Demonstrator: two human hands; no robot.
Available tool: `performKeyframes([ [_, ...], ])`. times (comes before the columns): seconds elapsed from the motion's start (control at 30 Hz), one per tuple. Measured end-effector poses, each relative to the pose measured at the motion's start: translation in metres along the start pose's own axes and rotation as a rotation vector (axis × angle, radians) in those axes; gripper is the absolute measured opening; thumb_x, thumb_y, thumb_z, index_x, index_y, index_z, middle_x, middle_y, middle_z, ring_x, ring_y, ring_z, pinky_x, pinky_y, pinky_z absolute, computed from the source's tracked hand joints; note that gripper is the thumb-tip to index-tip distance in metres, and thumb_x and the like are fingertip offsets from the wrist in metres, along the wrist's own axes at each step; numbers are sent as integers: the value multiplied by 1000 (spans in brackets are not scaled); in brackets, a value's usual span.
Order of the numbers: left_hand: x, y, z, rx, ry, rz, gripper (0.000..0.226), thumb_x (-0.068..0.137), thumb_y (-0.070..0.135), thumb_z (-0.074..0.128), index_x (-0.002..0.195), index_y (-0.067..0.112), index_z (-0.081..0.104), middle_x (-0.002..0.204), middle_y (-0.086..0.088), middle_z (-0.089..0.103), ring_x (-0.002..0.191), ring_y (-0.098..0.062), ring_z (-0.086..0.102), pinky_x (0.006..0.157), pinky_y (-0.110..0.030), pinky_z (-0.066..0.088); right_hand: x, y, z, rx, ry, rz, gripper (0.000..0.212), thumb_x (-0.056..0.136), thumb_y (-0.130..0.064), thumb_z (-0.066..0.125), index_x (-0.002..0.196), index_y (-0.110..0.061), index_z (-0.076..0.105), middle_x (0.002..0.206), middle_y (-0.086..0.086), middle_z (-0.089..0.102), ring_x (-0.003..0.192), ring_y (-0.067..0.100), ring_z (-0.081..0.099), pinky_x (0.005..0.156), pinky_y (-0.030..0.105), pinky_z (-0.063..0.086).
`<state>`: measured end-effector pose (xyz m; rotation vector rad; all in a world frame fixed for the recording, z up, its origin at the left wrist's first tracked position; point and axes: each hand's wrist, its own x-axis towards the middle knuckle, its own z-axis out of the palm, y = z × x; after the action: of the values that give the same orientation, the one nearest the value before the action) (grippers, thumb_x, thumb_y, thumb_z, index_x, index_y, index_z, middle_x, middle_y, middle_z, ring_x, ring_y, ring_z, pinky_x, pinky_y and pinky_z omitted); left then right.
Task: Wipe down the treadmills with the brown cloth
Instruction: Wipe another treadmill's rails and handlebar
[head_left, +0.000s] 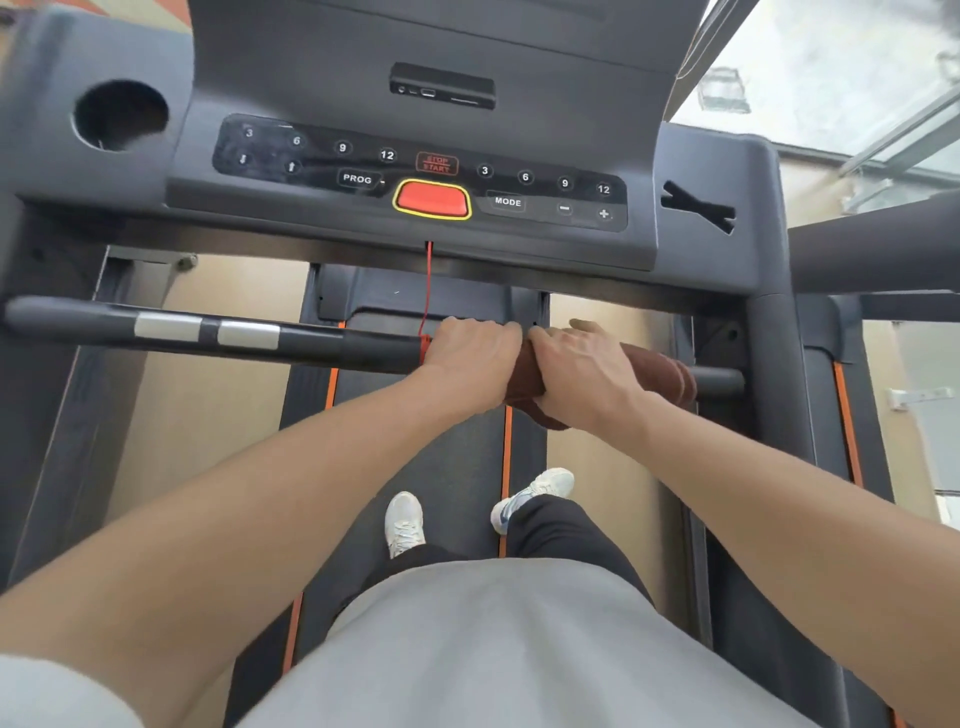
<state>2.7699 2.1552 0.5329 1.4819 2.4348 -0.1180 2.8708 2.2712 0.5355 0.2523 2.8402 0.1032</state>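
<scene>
Both hands sit side by side on the treadmill's handlebar — left hand curls over the bar at the brown cloth's left edge, right hand grips the brown cloth, which is wrapped round the bar. Red safety cord hangs at 12 o'clock from the left hand, w/ console above — belt at 6.

Treadmill handlebar, a dark horizontal bar crossing the middle of the frame from the left edge towards the right upright, bearing two silver sensor plates at centre left. A brown cloth is wrapped around the bar right of centre, gripped against it by the left hand and the right hand, side by side. Below, the running belt carries two white shoes at lower centre.
</scene>
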Motion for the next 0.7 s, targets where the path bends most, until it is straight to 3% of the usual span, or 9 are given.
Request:
performKeyframes([
  [0.1,-6,-11,4,5,12,-24,42,88,31,69,123,17,50,111,-1,70,102,-28,69,72,-35,33,9,-18,3,25,71,6,43,76,-46,75,101,-15,59,91,2,71,83,26,69,87,37,43],
  [0.2,-10,-20,4,20,39,-14,42,86,36,70,117,17,50,107,1,70,98,-26,70,69,-33,32,10,-30,9,1,121,51,56,68,-59,81,96,-16,59,86,1,69,79,25,68,86,38,44],
  [0.3,-16,-27,5,74,74,-7,46,84,44,72,114,18,49,105,2,69,95,-24,71,69,-33,29,7,-32,10,49,163,48,53,66,-53,82,95,-15,60,85,1,68,80,27,67,86,41,45],
  [0.4,-13,-18,5,126,50,-12,41,86,34,69,117,17,48,110,0,67,99,-27,70,71,-34,29,-2,-16,6,75,141,48,44,73,-41,76,105,-18,59,95,-1,67,91,27,64,84,40,43],
  [0.47,-9,-7,2,87,13,-47,40,85,25,69,119,16,49,113,-3,66,104,-28,67,71,-34,33,-14,-1,6,84,84,77,43,76,-31,73,114,-21,57,104,-2,67,100,26,60,91,40,40],
  [0.57,2,22,-2,76,18,-24,34,88,23,67,117,18,51,113,-2,67,105,-27,66,69,-33,36,-36,26,13,36,25,133,52,72,-23,72,121,-22,55,107,-2,65,109,26,57,116,45,25],
  [0.7,38,96,-6,2,20,127,40,89,26,70,122,16,50,117,-4,66,107,-27,66,75,-35,45,-78,87,8,-37,-92,244,55,79,-26,73,130,-23,54,122,1,64,136,31,45,126,55,3],
])
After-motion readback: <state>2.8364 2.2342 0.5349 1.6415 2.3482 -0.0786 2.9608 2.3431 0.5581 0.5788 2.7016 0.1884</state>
